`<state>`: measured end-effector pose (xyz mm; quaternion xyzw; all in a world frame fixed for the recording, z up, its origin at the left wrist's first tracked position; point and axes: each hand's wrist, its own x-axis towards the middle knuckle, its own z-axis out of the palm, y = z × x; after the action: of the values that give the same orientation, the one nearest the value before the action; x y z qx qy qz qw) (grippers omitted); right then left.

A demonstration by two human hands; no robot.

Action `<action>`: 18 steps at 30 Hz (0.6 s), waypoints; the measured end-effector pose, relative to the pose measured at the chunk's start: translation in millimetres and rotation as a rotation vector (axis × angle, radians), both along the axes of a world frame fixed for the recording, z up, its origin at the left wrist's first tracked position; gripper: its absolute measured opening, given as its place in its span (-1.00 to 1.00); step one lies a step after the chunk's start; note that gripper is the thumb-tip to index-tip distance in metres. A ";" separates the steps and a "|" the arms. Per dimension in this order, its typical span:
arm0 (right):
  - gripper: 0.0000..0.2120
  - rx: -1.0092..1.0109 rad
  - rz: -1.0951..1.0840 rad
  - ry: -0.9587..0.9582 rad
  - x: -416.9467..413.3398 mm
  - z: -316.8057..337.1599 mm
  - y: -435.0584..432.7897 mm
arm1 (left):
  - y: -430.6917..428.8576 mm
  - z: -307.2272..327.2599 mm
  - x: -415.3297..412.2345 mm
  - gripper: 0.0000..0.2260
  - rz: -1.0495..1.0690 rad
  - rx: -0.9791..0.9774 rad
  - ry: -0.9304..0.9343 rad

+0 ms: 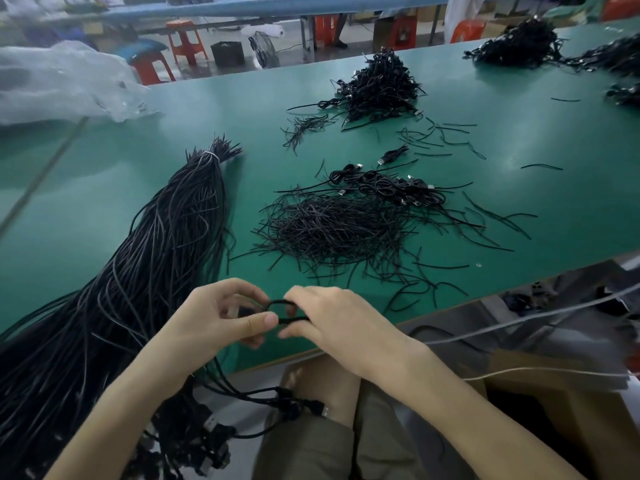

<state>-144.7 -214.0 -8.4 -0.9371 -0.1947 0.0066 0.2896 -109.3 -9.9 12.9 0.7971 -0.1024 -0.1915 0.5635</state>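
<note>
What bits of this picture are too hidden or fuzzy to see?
Head view:
- Thin black cable loop: mostly covered by the left hand and right hand pinching it; its ends are hidden.
- Big tied bundle of long black cables: lower part runs off the left edge.
- Black cable heap, far right: cut by the right edge, blurred.
</note>
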 end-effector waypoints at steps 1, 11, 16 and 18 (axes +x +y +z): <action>-0.76 -0.097 0.021 -0.073 -1.6 -3.0 1.7 | 1.7 -1.5 0.6 -0.71 -0.044 0.057 0.007; -0.85 -0.449 0.154 -0.355 -14.4 -11.1 24.7 | 19.0 -5.7 3.5 -0.41 -0.593 0.508 -0.081; -0.90 -0.227 0.155 -0.199 5.1 -2.7 13.2 | 10.7 -14.7 5.1 -0.52 -0.420 0.550 -0.222; -0.61 -0.167 0.106 -0.073 17.2 2.4 2.0 | 7.3 -17.3 5.7 -0.53 -0.357 0.553 -0.268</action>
<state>-127.5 -212.0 -6.0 -0.9460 -0.2534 0.0039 0.2022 -103.6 -2.6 -4.5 0.9070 -0.2575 -0.2012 0.2656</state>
